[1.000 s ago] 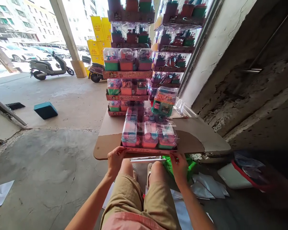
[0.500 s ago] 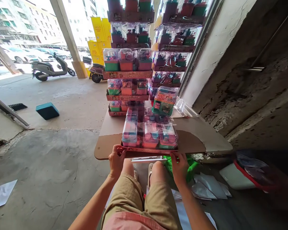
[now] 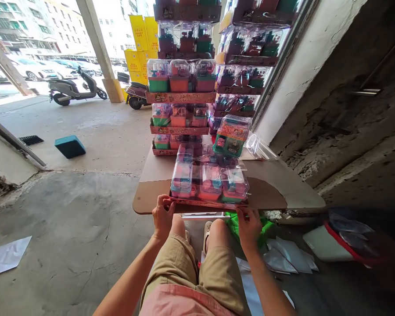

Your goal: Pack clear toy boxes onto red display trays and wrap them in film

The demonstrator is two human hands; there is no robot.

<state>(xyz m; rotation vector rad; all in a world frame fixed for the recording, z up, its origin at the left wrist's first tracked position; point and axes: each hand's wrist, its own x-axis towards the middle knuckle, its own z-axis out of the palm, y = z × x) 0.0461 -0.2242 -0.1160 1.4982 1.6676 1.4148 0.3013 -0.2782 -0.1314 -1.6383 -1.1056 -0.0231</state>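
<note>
A red cardboard tray (image 3: 208, 203) filled with several clear-packed toys (image 3: 209, 181) lies at the near edge of a brown table (image 3: 276, 193). My left hand (image 3: 163, 216) is closed on the tray's near left corner. At the near right corner, my right hand (image 3: 249, 225) pinches the tray's front edge. A single green toy in a clear pack (image 3: 232, 135) stands just behind the tray. My knees in tan shorts (image 3: 197, 259) are below the table edge.
Tall stacks of filled toy trays (image 3: 181, 94) rise at the table's far end and along the white wall (image 3: 303, 52). Plastic bags (image 3: 285, 254), a green bag (image 3: 237, 224) and a white bin (image 3: 329, 245) lie on the floor right. A teal box (image 3: 70, 145) and scooters (image 3: 75, 87) stand left.
Both hands keep hold of the tray's front corners. The view has tilted slightly, so the tray and table sit a little higher and to the right.
</note>
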